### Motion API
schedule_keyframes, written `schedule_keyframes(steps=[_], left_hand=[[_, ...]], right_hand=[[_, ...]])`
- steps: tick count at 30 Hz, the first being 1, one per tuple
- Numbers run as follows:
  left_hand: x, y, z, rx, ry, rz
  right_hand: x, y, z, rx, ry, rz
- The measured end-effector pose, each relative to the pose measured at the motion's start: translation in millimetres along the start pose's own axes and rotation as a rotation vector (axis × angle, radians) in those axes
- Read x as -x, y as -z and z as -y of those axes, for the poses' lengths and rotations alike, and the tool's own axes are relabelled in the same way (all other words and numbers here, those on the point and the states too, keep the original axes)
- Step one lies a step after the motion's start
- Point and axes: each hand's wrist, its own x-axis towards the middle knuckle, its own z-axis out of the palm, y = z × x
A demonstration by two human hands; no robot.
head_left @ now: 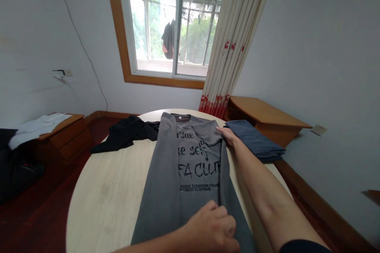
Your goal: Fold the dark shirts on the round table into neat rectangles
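A grey T-shirt (196, 166) with black lettering lies lengthwise on the round, light wooden table (103, 193). Its left side is folded inward over the print. On the right, a sleeve and a narrow strip of the side are turned over onto the front. My right hand (228, 135) reaches to the upper right edge and grips the fabric near the sleeve. Lower down, my left hand (212, 225) is closed, its fingers pinching the shirt's right side. The shirt's lower end is partly hidden by my left forearm.
A crumpled black garment (126, 134) lies at the table's back left. Folded dark blue cloth (255, 138) rests at the right edge. Beyond stand a wooden desk (264, 110), a patterned curtain (231, 47) and a low cabinet (65, 138) with white cloth.
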Motion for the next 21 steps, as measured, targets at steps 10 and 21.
schedule_keyframes(steps=[10, 21], left_hand=[[2.0, 4.0, -1.2, -0.113, -0.128, -0.099], [11.0, -33.3, 8.4, 0.04, -0.178, 0.022]], right_hand=[[-0.9, -45.7, 43.7, 0.683, 0.426, -0.033], [12.7, -122.5, 42.3, 0.97, 0.435, 0.255]])
